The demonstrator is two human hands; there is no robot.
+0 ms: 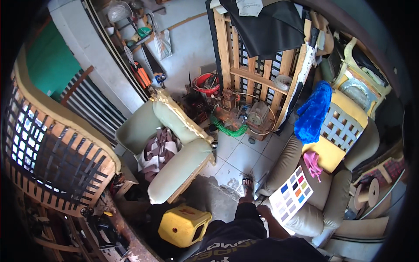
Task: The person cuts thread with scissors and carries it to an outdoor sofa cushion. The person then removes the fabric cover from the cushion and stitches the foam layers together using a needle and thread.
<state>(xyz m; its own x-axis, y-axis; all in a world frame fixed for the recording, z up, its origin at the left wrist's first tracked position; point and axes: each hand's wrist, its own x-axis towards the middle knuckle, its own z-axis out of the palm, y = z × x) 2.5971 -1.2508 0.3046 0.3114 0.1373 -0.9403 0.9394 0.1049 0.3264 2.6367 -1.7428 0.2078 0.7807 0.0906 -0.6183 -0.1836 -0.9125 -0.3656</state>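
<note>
My right hand [263, 211] hangs low beside my leg, at the lower left edge of a white colour swatch card [291, 194]. Its fingers are too small and dark to make out, so whether they grip the card is unclear. Rows of coloured squares cover the card, which overlaps the seat of a beige armchair [315, 190]. A pink cloth [311, 164] lies on that chair just past the card. My left hand is out of view. Below me, one sandalled foot [247, 183] stands on the floor.
A yellow plastic stool [183, 225] stands at my left, near a pale green armchair [179, 163] with cloth on its seat. Ahead are a compressor [257, 117] with a green coiled hose [228, 130], a red bucket [207, 84] and a wooden frame [258, 74]. Blue fabric [312, 112] drapes at right.
</note>
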